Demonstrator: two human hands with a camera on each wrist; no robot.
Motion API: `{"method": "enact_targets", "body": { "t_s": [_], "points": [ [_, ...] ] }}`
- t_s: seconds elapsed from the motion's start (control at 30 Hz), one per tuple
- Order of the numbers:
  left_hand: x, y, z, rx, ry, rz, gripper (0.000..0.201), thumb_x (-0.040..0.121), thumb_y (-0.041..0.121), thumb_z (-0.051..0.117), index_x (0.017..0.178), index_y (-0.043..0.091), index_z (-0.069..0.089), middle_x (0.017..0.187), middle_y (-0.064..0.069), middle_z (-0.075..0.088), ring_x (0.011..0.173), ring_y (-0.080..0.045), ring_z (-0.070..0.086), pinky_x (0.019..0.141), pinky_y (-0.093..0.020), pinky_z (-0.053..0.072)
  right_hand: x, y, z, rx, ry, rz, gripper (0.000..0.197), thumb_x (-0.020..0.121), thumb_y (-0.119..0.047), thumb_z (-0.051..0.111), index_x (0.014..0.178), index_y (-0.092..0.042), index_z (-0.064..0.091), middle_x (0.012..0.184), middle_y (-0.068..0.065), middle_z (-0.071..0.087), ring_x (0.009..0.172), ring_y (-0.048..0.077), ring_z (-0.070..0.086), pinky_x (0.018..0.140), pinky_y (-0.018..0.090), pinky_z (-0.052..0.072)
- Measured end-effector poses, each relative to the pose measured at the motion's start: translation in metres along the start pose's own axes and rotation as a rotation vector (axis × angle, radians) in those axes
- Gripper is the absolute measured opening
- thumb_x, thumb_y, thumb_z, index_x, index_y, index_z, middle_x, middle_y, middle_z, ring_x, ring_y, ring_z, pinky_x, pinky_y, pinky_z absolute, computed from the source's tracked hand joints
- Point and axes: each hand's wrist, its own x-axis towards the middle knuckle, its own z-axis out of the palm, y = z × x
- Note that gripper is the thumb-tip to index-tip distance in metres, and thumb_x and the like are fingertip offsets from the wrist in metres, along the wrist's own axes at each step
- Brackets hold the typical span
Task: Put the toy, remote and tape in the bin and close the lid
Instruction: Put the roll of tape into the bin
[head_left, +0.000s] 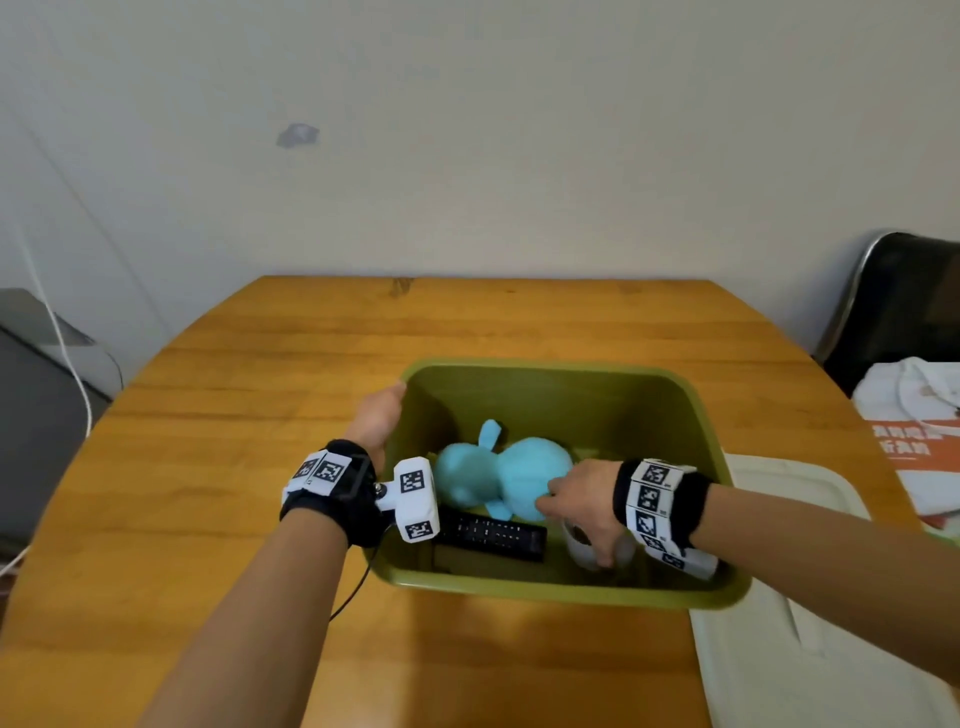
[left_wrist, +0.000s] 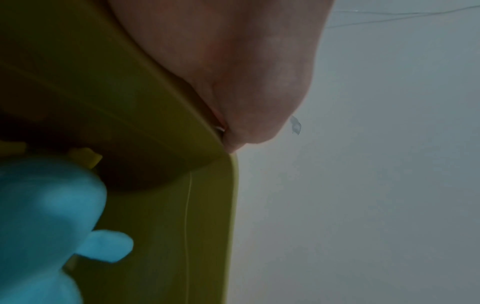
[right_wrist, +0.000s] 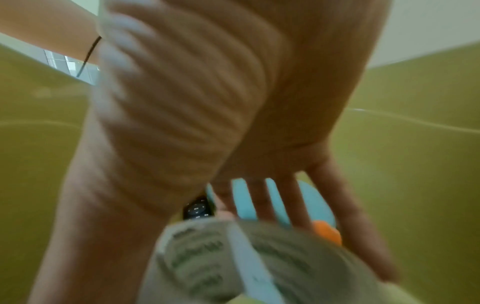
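Observation:
An olive-green bin stands open on the wooden table. Inside lie a blue plush toy and, nearer me, a black remote. My left hand grips the bin's left rim, thumb along the rim; its fingers are hidden. My right hand reaches into the bin. Its straight, spread fingers rest on the toy. The white tape roll sits under its palm near the front wall, blurred in the right wrist view. The white lid lies right of the bin.
A black chair and a white bag with orange print stand at the table's right edge. A grey box with a white cable sits off the left side. The wall is close behind the table.

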Motion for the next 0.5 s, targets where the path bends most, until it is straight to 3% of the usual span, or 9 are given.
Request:
{"method": "enact_targets", "body": {
  "t_s": [0.07,0.13,0.2,0.3,0.37,0.43,0.5],
  "points": [
    [0.014,-0.004,-0.002,0.013,0.002,-0.015,0.068,0.087,0.054,0.044,0.131,0.005,0.060,0.125,-0.019,0.069,0.114,-0.035,0.065,0.103,-0.051,0.050,0.002,0.004,0.006,0.087,-0.046,0.107,0.084,0.065,-0.054,0.084,0.129,-0.015,0.048,0.101,0.005,0.065,0.082,0.026,0.063,0.065,0.034,0.054],
    [0.032,-0.010,-0.005,0.030,0.017,-0.021,0.072,0.083,0.057,0.044,0.133,0.007,0.059,0.131,-0.017,0.066,0.120,-0.035,0.062,0.105,-0.051,0.048,0.005,0.008,0.010,0.185,-0.045,0.191,0.086,0.065,-0.059,0.082,0.128,-0.013,0.047,0.085,-0.001,0.060,0.081,0.024,0.062,0.069,0.036,0.058],
    [0.069,-0.022,-0.012,0.045,0.039,-0.006,0.082,0.077,0.062,0.046,0.139,0.010,0.055,0.140,-0.013,0.060,0.128,-0.034,0.057,0.108,-0.051,0.044,0.009,0.012,0.015,0.288,-0.022,0.266,0.092,0.061,-0.063,0.081,0.129,-0.012,0.046,0.082,-0.003,0.057,0.084,0.024,0.063,0.077,0.037,0.059],
    [0.072,-0.024,-0.013,0.056,0.043,-0.017,0.083,0.075,0.066,0.047,0.139,0.012,0.055,0.142,-0.013,0.059,0.128,-0.033,0.057,0.109,-0.051,0.042,0.015,0.015,0.022,0.438,0.031,0.370,0.110,0.059,-0.067,0.080,0.141,-0.006,0.038,0.109,0.003,0.066,0.098,0.025,0.065,0.081,0.035,0.057],
    [0.054,-0.018,-0.009,0.069,0.044,0.000,0.076,0.081,0.062,0.046,0.135,0.009,0.056,0.137,-0.015,0.062,0.125,-0.033,0.059,0.108,-0.051,0.045,0.018,0.017,0.026,0.538,0.062,0.432,0.121,0.062,-0.068,0.079,0.149,-0.003,0.026,0.127,0.007,0.062,0.109,0.027,0.062,0.085,0.034,0.054],
    [0.055,-0.018,-0.010,0.075,0.048,-0.006,0.083,0.077,0.064,0.046,0.141,0.011,0.053,0.143,-0.014,0.058,0.130,-0.033,0.055,0.109,-0.051,0.042,0.020,0.018,0.029,0.584,0.081,0.466,0.129,0.063,-0.071,0.077,0.154,-0.004,0.017,0.136,0.008,0.056,0.116,0.028,0.059,0.088,0.034,0.052],
    [0.065,-0.022,-0.012,0.084,0.052,-0.007,0.089,0.073,0.066,0.046,0.144,0.013,0.050,0.146,-0.014,0.055,0.133,-0.033,0.053,0.111,-0.051,0.040,0.023,0.018,0.029,0.597,0.084,0.482,0.134,0.061,-0.073,0.077,0.157,-0.006,0.011,0.135,0.008,0.056,0.115,0.028,0.059,0.083,0.033,0.051]
  ]
}}
